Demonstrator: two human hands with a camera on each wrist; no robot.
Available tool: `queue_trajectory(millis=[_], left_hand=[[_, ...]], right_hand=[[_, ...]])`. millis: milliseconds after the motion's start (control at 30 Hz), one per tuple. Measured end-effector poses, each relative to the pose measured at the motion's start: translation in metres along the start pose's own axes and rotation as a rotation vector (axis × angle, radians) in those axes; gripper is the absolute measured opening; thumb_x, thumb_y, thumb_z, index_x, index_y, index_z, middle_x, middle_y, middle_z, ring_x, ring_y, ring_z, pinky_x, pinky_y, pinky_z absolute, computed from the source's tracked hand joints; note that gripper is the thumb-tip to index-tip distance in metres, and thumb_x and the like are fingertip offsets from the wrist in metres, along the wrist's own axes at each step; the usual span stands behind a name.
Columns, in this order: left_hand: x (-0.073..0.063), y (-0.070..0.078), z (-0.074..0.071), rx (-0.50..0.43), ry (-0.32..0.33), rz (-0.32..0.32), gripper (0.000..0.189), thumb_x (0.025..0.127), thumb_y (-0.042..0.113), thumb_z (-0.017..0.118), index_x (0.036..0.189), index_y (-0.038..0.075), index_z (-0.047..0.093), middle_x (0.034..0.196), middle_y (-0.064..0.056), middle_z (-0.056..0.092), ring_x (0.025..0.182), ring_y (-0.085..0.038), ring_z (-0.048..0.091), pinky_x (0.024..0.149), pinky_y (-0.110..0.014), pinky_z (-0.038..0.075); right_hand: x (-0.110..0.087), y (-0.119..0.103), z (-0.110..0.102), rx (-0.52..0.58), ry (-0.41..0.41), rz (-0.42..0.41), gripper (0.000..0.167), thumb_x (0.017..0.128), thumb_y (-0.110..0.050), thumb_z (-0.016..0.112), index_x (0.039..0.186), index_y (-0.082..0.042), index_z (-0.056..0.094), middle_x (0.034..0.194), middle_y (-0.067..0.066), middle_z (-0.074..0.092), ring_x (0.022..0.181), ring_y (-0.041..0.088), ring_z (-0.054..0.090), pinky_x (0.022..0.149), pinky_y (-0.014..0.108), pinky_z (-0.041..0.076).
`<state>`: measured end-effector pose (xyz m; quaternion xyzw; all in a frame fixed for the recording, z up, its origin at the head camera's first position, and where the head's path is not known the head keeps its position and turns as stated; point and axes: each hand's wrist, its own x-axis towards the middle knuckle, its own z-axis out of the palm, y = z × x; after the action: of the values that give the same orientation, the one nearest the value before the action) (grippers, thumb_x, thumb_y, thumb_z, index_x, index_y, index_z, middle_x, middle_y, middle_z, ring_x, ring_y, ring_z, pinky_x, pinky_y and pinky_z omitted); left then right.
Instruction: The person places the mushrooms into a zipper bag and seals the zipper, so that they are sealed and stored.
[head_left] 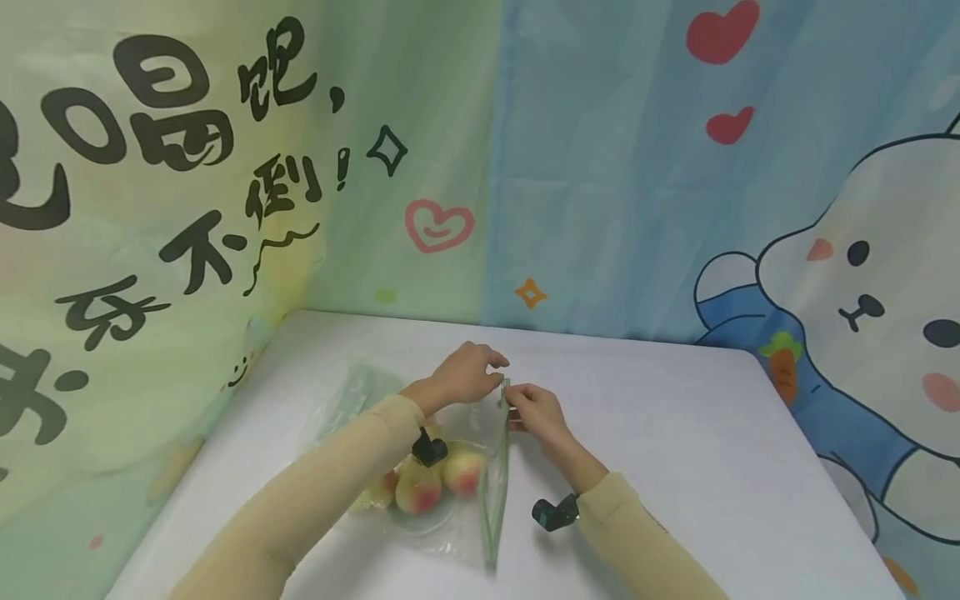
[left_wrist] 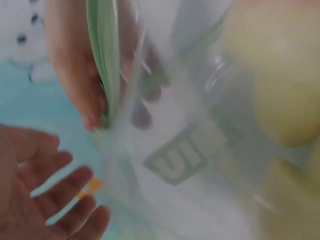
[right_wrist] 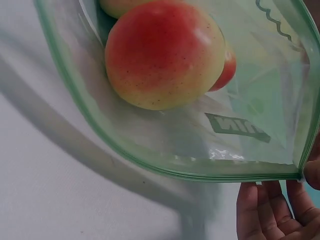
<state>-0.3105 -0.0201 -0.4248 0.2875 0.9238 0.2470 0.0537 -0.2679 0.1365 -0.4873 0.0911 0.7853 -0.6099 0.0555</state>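
A clear zip bag [head_left: 457, 537] with a green zip edge [head_left: 493, 508] lies on the table, its mouth parted toward the right. Inside are several yellow fruits with a red blush [right_wrist: 162, 55]; their exact kind is uncertain. My right hand [head_left: 540, 410] pinches the far corner of the zip edge, thumb on one side and fingers on the other. Close beside that corner is my left hand [head_left: 467, 372], and in the left wrist view its fingers [left_wrist: 65, 192] are spread apart with nothing in them. Part of the bag is hidden behind the left forearm.
The white table [head_left: 660, 433] reaches back to a printed cloth backdrop [head_left: 592, 167], which also runs along the left side. Small black cameras sit on the left wrist [head_left: 429, 448] and the right wrist [head_left: 555, 512].
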Motion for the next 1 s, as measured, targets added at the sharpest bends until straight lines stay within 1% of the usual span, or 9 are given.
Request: queue_trajectory(millis=[67,167,267,367,433,533,667,800,1000], left_hand=[[0.009,-0.006,0.003,-0.064,-0.073,-0.049,0.028,0.098,0.022,0.057,0.118,0.008,0.069,0.115,-0.006,0.069,0.108,-0.024,0.062,0.089,-0.037,0.051],[0.015,-0.014,0.008,-0.141,-0.12,-0.09,0.022,0.098,0.022,0.057,0.105,0.009,0.073,0.102,-0.002,0.072,0.092,-0.018,0.065,0.08,-0.033,0.052],[0.017,-0.017,0.01,-0.164,-0.134,-0.077,0.017,0.097,0.02,0.058,0.094,0.012,0.073,0.09,0.001,0.071,0.076,-0.013,0.058,0.069,-0.027,0.048],[0.017,-0.016,0.011,-0.165,-0.14,-0.059,0.015,0.096,0.019,0.06,0.092,0.013,0.072,0.089,0.002,0.07,0.072,-0.012,0.054,0.066,-0.026,0.045],[0.017,-0.015,0.011,-0.143,-0.127,-0.05,0.015,0.096,0.019,0.06,0.092,0.013,0.073,0.089,0.002,0.07,0.073,-0.011,0.054,0.067,-0.025,0.046],[0.018,-0.016,0.013,-0.141,-0.092,-0.067,0.015,0.095,0.019,0.061,0.091,0.012,0.073,0.087,0.002,0.071,0.072,-0.011,0.055,0.067,-0.026,0.047],[0.02,-0.018,0.015,-0.136,-0.049,-0.103,0.015,0.095,0.019,0.061,0.091,0.011,0.073,0.087,0.001,0.071,0.072,-0.011,0.055,0.066,-0.026,0.047],[0.022,-0.018,0.016,-0.094,-0.009,-0.105,0.016,0.096,0.021,0.06,0.094,0.011,0.072,0.095,0.0,0.07,0.079,-0.012,0.059,0.071,-0.028,0.049],[0.022,-0.018,0.014,-0.084,0.053,-0.138,0.017,0.096,0.021,0.06,0.096,0.009,0.072,0.103,-0.004,0.068,0.086,-0.016,0.061,0.074,-0.032,0.051]], right_hand=[[-0.001,-0.002,0.002,-0.008,-0.006,-0.008,0.032,0.097,-0.027,0.058,0.109,0.002,0.066,0.1,0.012,0.067,0.08,0.015,0.067,0.07,0.03,0.058],[-0.003,-0.003,0.004,-0.016,-0.01,-0.021,0.032,0.097,-0.027,0.058,0.106,0.002,0.066,0.102,0.012,0.066,0.08,0.016,0.067,0.072,0.031,0.058],[-0.006,-0.003,0.005,-0.022,-0.01,-0.035,0.031,0.097,-0.027,0.059,0.103,0.002,0.066,0.101,0.012,0.067,0.079,0.016,0.066,0.072,0.032,0.058],[-0.008,-0.002,0.004,-0.016,-0.002,-0.044,0.028,0.096,-0.026,0.06,0.097,0.001,0.066,0.095,0.01,0.067,0.075,0.014,0.066,0.071,0.033,0.058],[-0.009,-0.001,0.004,-0.008,-0.001,-0.047,0.025,0.095,-0.023,0.061,0.094,0.002,0.065,0.092,0.01,0.068,0.074,0.014,0.066,0.07,0.033,0.058],[-0.012,0.001,0.004,0.0,-0.014,-0.043,0.023,0.093,-0.021,0.062,0.091,0.002,0.064,0.092,0.01,0.068,0.074,0.016,0.067,0.071,0.035,0.059],[-0.021,0.006,0.003,-0.029,-0.046,-0.023,0.023,0.093,-0.02,0.062,0.09,0.002,0.065,0.092,0.01,0.07,0.079,0.021,0.07,0.072,0.037,0.059],[-0.034,0.012,0.003,-0.058,-0.069,-0.021,0.023,0.092,-0.02,0.063,0.087,0.003,0.065,0.087,0.009,0.071,0.079,0.023,0.07,0.071,0.038,0.059],[-0.055,0.023,0.005,-0.032,-0.126,-0.031,0.022,0.09,-0.017,0.064,0.084,0.005,0.064,0.079,0.006,0.069,0.074,0.018,0.068,0.069,0.039,0.059]])
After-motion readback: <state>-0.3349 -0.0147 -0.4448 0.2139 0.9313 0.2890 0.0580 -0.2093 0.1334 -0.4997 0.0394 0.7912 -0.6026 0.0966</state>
